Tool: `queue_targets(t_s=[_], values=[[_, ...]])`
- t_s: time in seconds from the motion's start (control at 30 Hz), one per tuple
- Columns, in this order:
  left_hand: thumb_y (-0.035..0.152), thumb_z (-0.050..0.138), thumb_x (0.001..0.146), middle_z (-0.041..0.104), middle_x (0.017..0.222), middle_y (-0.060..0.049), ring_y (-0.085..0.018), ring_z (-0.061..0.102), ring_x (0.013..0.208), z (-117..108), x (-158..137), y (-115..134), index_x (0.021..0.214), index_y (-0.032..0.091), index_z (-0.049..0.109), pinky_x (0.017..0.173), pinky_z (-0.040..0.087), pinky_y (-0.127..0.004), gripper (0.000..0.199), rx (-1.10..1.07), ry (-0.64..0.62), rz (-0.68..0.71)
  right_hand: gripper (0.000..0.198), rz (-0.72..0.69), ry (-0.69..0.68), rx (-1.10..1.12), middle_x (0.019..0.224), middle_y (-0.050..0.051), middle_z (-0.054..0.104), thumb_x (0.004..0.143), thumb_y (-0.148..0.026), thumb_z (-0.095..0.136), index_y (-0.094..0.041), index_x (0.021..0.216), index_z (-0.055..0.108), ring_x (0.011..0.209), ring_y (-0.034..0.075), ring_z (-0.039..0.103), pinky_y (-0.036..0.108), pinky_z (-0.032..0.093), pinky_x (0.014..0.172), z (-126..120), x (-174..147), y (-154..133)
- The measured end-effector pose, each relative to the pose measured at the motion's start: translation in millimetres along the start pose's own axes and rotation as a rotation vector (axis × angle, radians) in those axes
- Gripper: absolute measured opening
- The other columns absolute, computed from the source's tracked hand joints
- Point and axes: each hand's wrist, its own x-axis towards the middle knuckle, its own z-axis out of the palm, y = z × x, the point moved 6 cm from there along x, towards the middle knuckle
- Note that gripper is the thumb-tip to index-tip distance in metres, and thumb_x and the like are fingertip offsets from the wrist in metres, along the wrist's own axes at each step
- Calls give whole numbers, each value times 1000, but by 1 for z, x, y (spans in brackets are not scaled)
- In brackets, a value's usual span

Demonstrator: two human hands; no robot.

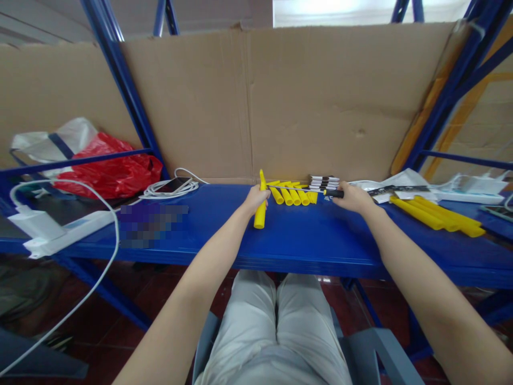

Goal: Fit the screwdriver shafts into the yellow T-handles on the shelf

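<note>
Yellow tube [260,209] upright on the blue counter [288,240], gripped near its top by the closed left hand [255,199]. Right hand [352,198] closed on the black handle of a thin rod tool [304,189], shaft level above a row of yellow tubes [292,193]. Best kept steady and vertical while the tip is aligned. Cardboard wall [300,101] close behind; open counter toward the near edge; long yellow tubes [436,216] at right.

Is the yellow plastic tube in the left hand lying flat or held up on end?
On end: the yellow plastic tube stands on the blue shelf, gripped by the left hand.
</note>
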Motion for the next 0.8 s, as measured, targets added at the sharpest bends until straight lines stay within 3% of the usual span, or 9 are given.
queue_targets(t_s=[0.23,0.53,0.8], values=[[3,54,68,44,45,7,-12,49,41,0,1,0,89,16,56,45,41,-20,25,-14,6,-2,31,-72,86,-2,114,19,71,82,-38,57,-17,103,67,109,35,65,43,50,90,-2,3,2],[3,54,70,46,46,7,-12,49,42,1,0,1,88,17,56,46,41,-21,23,-6,1,-13,48,80,24,-8,102,19,73,82,-51,61,-17,115,56,91,35,68,40,48,71,-1,-1,8],[4,57,69,45,46,7,-11,48,41,-1,2,-1,88,17,57,45,41,-20,23,-6,16,-12,31,-89,38,53,108,16,74,84,-36,55,-18,106,66,102,32,68,40,50,86,2,5,4]])
